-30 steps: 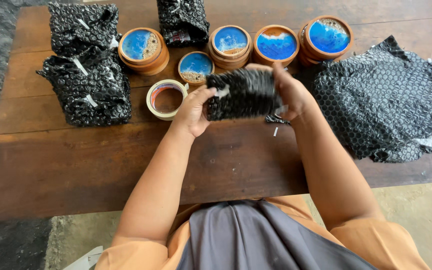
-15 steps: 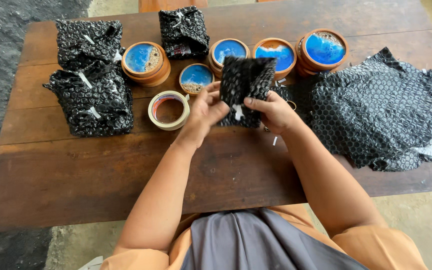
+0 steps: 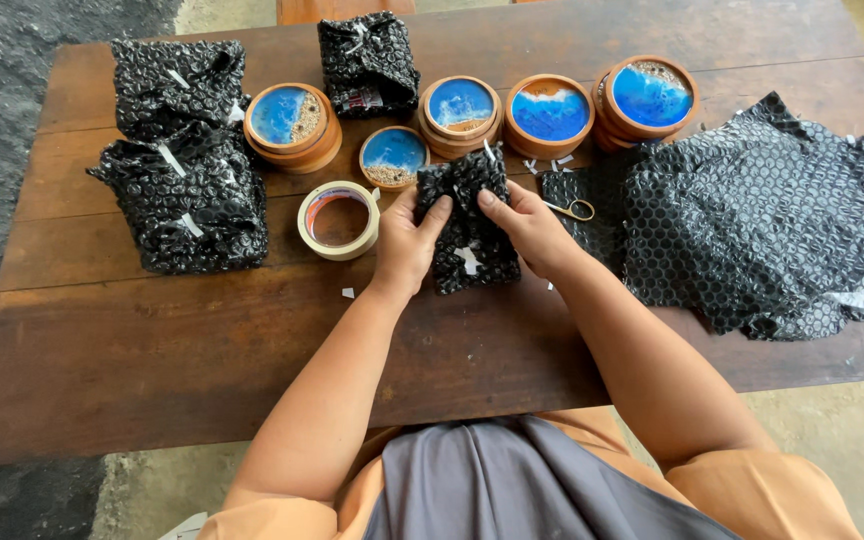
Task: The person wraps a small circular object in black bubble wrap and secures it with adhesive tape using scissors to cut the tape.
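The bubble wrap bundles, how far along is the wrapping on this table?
Done: three wrapped bundles at the left and one wrapped bundle at the back. In hand: left hand and right hand press a taped bundle. Left: five unwrapped round blue pieces, with spare bubble wrap and tape roll nearby.

Brown wooden table point(image 3: 152, 350) of planks, standing on grey ground. At far left, two big parcels in black bubble wrap, one point(image 3: 177, 82) behind, one point(image 3: 184, 205) in front, touching each other, white tape strips on both. One smaller wrapped parcel point(image 3: 367, 60) at the far edge. A row of round wooden coasters with blue resin: a stack point(image 3: 292, 122) beside the left parcels, a single small one point(image 3: 393, 155), then stacks point(image 3: 461, 108), point(image 3: 549, 112) and point(image 3: 651, 98). Roll of cream masking tape point(image 3: 338, 219) lying flat near the small coaster. Scissors point(image 3: 572, 209) on a loose sheet of black bubble wrap point(image 3: 762, 220), spread wide at right. Small white paper scraps point(image 3: 348, 293) scattered on the wood.
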